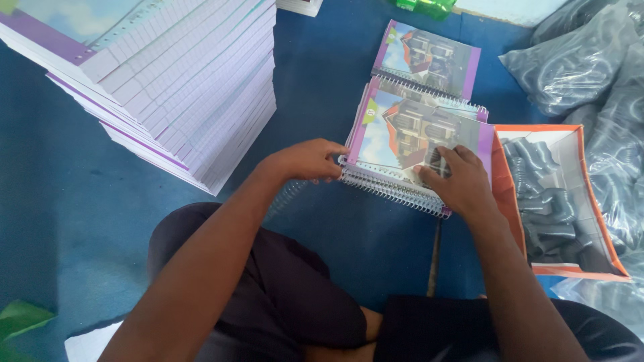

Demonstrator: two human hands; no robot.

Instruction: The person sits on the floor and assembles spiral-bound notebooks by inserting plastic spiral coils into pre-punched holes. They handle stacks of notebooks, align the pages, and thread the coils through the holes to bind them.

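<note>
Fingers of the left hand (310,161) pinch the coil end of the spiral notebook (416,144) on the blue floor (60,201); the right hand (459,181) presses flat on its slick, bendy cover. Light; best gripped along the stiff spine.

1 head camera, looking steeply down, close over the person's lap and the blue floor mat (80,201).

Purple-edged notebook (419,134), orange box (570,201), blue floor (67,201)
</note>
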